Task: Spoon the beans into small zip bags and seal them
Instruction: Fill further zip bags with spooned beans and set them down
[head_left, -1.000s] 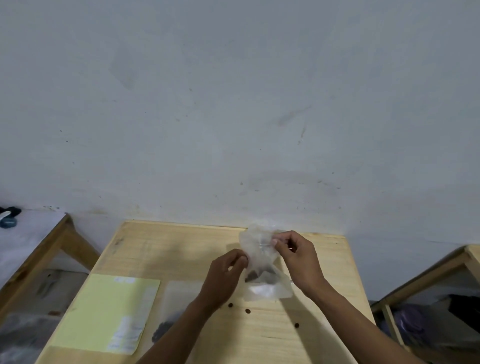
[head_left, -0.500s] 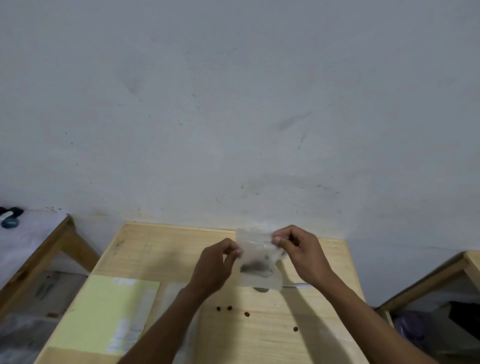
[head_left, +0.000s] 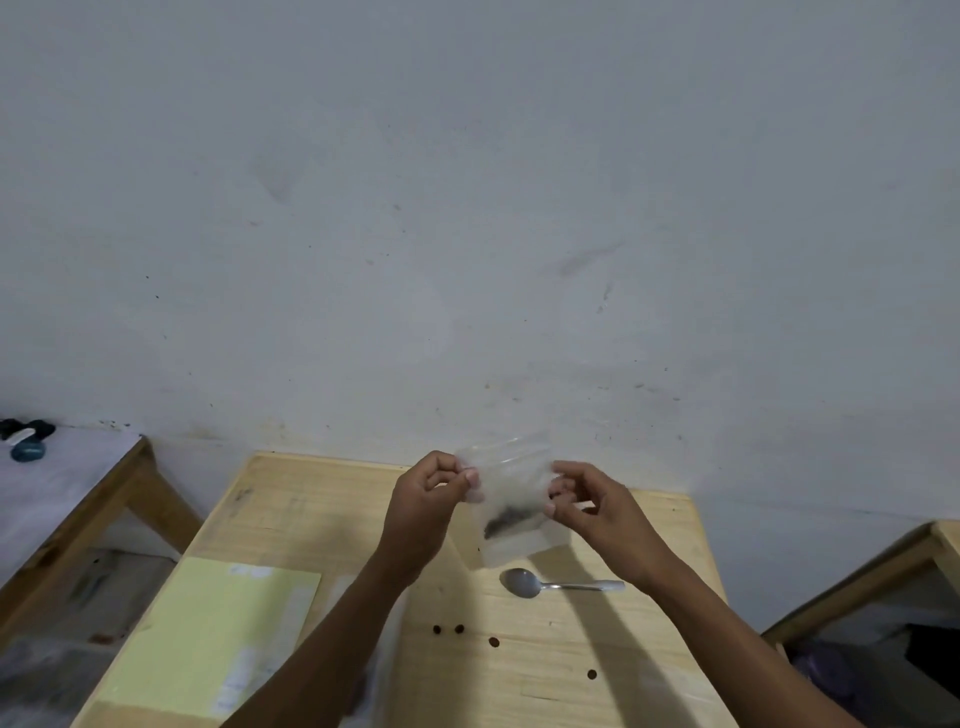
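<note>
The clear zip bag (head_left: 511, 506), beans (head_left: 506, 519) pooled low inside, hangs between both hands above the table (head_left: 571, 675). Left hand (head_left: 423, 501) pinches its upper left edge; right hand (head_left: 589, 506) pinches its right edge. A spoon (head_left: 553, 583) lies just below.

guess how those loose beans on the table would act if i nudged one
The beans look small and round, so one would likely roll. They lie bare on the smooth table, so little would stop it. Probably very light.

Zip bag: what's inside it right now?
A small dark clump of beans sits low in the zip bag; a count is impossible through the blurred plastic. Both hands' fingers cover the bag's side edges.
</note>
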